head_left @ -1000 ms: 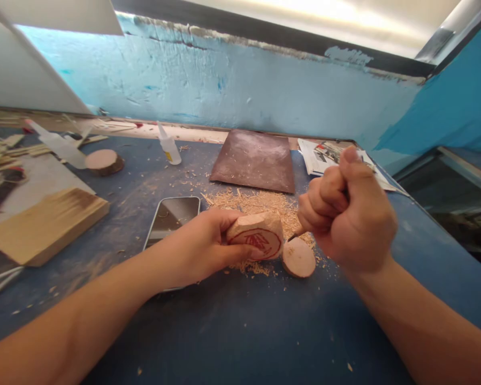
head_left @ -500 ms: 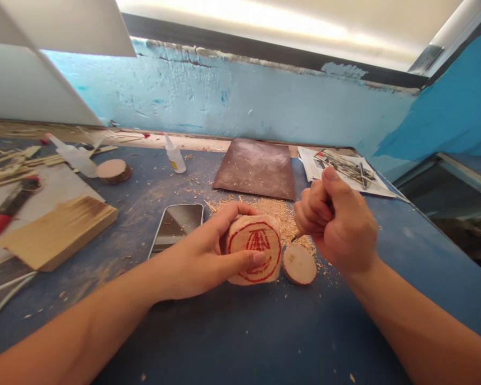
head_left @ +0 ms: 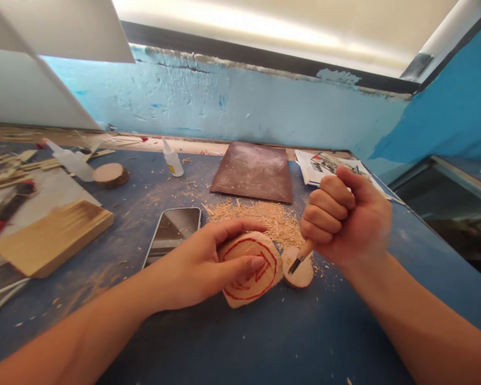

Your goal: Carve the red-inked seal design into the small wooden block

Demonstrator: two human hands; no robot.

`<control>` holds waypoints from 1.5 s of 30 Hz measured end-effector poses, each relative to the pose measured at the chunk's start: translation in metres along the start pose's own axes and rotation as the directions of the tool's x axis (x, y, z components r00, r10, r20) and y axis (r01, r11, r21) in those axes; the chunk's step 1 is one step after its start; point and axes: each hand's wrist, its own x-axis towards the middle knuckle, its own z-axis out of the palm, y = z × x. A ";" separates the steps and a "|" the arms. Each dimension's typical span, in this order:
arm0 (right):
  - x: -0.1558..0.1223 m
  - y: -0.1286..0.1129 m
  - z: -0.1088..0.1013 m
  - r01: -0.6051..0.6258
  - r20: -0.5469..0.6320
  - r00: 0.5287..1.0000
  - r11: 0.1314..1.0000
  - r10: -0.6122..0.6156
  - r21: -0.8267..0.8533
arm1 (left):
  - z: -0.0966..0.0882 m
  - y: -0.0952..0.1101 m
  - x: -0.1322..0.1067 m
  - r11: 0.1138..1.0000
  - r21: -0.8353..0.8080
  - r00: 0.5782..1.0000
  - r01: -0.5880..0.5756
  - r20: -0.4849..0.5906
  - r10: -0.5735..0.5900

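My left hand point(head_left: 202, 259) is closed round a pale wooden block point(head_left: 246, 286), with the thumb lying across its top face. A red circle with red lines inside is drawn on that face, partly under the thumb. In a fist, my right hand point(head_left: 342, 216) grips a carving chisel point(head_left: 298, 262) by its wooden handle. The metal blade points down and left, over a small round wood slice point(head_left: 303, 275) beside the block. Most of the handle is hidden by my fingers. Wood shavings point(head_left: 274, 219) lie heaped behind the block.
A phone point(head_left: 174, 227) lies left of the shavings, and a brown sheet point(head_left: 252, 171) behind them. A small white bottle point(head_left: 173, 160) stands near the wall. At left are a plank point(head_left: 55, 235), a red-and-black tool point(head_left: 7, 211) and another wood slice point(head_left: 111, 175). Papers point(head_left: 310, 166) lie back right.
The block has turned in my left hand and moved slightly down and left. My right hand has shifted right, and more of the chisel now shows.
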 end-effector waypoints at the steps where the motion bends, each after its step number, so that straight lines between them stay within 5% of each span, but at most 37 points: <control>1: 0.000 0.000 -0.001 -0.010 0.031 0.999 0.999 0.009 0.030 | 0.000 -0.001 0.000 1.000 0.006 1.000 0.004 -0.007 -0.004; 8: -0.001 0.004 0.002 -0.027 0.058 0.998 1.000 0.027 0.003 | 0.002 -0.006 0.001 0.989 0.146 0.999 -0.003 -0.048 0.010; 16: -0.001 0.006 0.004 -0.042 0.024 0.999 0.997 0.044 -0.058 | -0.002 0.002 -0.009 0.906 0.423 0.998 -0.022 0.066 -0.007; 28: 0.001 0.009 0.005 -0.003 -0.089 0.996 0.981 -0.014 -0.193 | 0.001 0.001 -0.002 0.983 0.132 0.964 -0.126 -0.218 0.152; 33: 0.001 0.012 0.006 -0.007 -0.106 0.994 0.978 -0.015 -0.207 | 0.005 -0.002 0.000 0.909 0.386 0.924 -0.158 -0.267 0.274; 36: 0.001 0.014 0.006 -0.013 -0.110 0.994 0.975 -0.011 -0.222 | 0.010 -0.004 -0.001 0.867 0.454 0.921 -0.206 -0.208 0.328; 41: 0.002 0.015 0.007 -0.022 -0.111 0.994 0.966 -0.007 -0.259 | 0.013 -0.009 -0.003 0.919 0.369 0.988 -0.140 -0.007 0.154; 45: 0.002 0.016 0.008 -0.020 -0.125 0.992 0.960 -0.015 -0.278 | 0.013 -0.011 -0.001 0.904 0.387 0.975 -0.181 -0.051 0.217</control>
